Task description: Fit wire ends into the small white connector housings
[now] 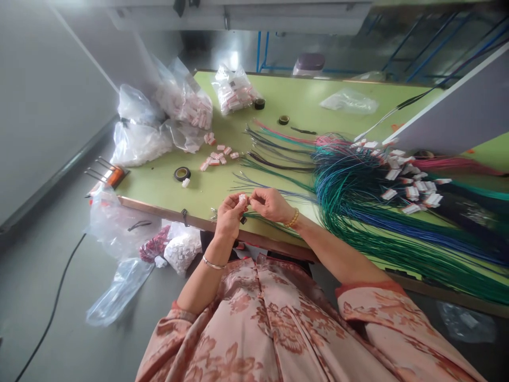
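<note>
My left hand (229, 212), with a bangle on its wrist, pinches a small white connector housing (242, 198) above the table's front edge. Close beside it, the fingers of my right hand (271, 203) are pressed together at the connector. What the right fingertips hold is too small to make out, perhaps hidden by the fingers. Green wires (264, 220) pass under the right hand. To the right spreads a large bundle of green, blue, black and red wires (338, 180), its loose ends fanned leftward. Many white connectors (413, 185) lie on the bundle's right part.
Loose orange-and-white connectors (217, 158) and a roll of black tape (182, 173) lie left of centre. Bags of connectors (186, 109) stand at the back left. An orange tool with metal prongs (106, 178) sits at the left corner. Plastic bags (115, 223) hang beside the table edge.
</note>
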The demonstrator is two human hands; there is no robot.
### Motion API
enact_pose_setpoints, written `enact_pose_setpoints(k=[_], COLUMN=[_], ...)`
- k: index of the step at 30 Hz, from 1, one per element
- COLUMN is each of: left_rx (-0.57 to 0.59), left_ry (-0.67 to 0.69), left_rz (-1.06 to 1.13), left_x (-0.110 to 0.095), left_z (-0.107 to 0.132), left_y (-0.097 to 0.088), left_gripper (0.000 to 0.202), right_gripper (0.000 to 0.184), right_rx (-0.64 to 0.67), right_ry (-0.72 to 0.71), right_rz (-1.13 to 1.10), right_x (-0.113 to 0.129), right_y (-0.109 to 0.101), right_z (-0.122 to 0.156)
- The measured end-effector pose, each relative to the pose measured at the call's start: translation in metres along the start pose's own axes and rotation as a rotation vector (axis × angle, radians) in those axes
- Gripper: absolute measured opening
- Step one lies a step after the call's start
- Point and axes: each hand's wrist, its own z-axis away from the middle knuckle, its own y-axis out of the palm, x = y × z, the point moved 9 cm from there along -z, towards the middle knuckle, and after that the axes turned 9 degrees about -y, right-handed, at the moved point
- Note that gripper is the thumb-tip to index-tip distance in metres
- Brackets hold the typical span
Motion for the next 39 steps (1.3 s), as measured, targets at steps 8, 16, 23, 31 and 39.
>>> enact_pose_setpoints(k=[8, 16, 23, 31, 39], left_rx=[0.027, 0.045, 0.035, 0.039, 0.044], left_ry=[-0.039, -0.038, -0.067, -0.074, -0.089], left_rz=[-0.015, 0.019, 0.056, 0.081, 0.101], left_x=[0.007, 0.006, 0.013, 0.013, 0.014], left_z=[0.0, -0.019, -0.023, -0.022, -0.02], left_y=[0.011, 0.009, 0.001, 0.001, 0.001], left_gripper=[0.037, 0.034, 0.035, 0.036, 0.035], right_gripper=[0.018, 0.024, 0.018, 0.026, 0.019], right_rx=[-0.043, -0.126, 0.039, 0.167, -0.01], right_ry=[-0.027, 0.08, 0.286, 0.187, 0.188], right_rz=[0.158, 0.271, 0.692, 0.868, 0.704], right_x=[0.006, -0.052, -0.112, -0.107, -0.101], right_y=[-0.004, -0.071, -0.068, -0.058, -0.073], right_z=[0.004, -0.045, -0.076, -0.077, -0.081])
